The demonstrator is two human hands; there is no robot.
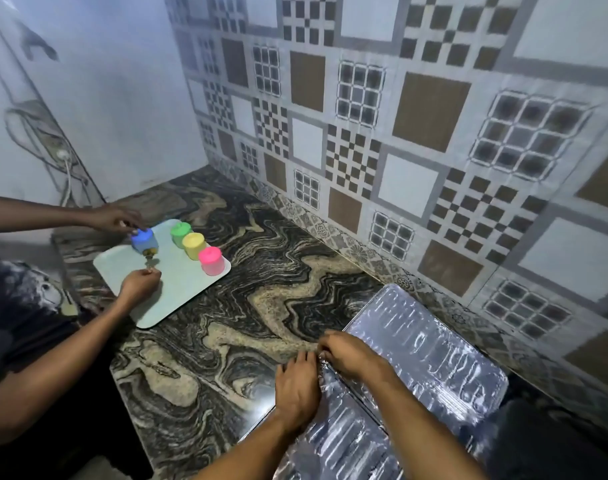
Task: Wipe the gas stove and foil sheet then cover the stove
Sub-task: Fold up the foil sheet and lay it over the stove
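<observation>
At the far left another person is handling a blue jar (144,240) on a tray (178,289), well apart from me, so I am judging little danger there. My left hand (297,386) is lying flat with straight fingers, pressing down the near edge of the foil sheet (430,351). My right hand (353,355) is pinching that same edge just beside it. The foil is lying on the worktop (226,341) near the tiled wall (417,150). I cannot tell whether the stove is underneath. Tugging too hard is risking a tear or crease, and easing my flat hand is risking the sheet sliding.

bare countertop (268,271) centre, tray (178,292) left, tiled wall (399,140) behind
</observation>
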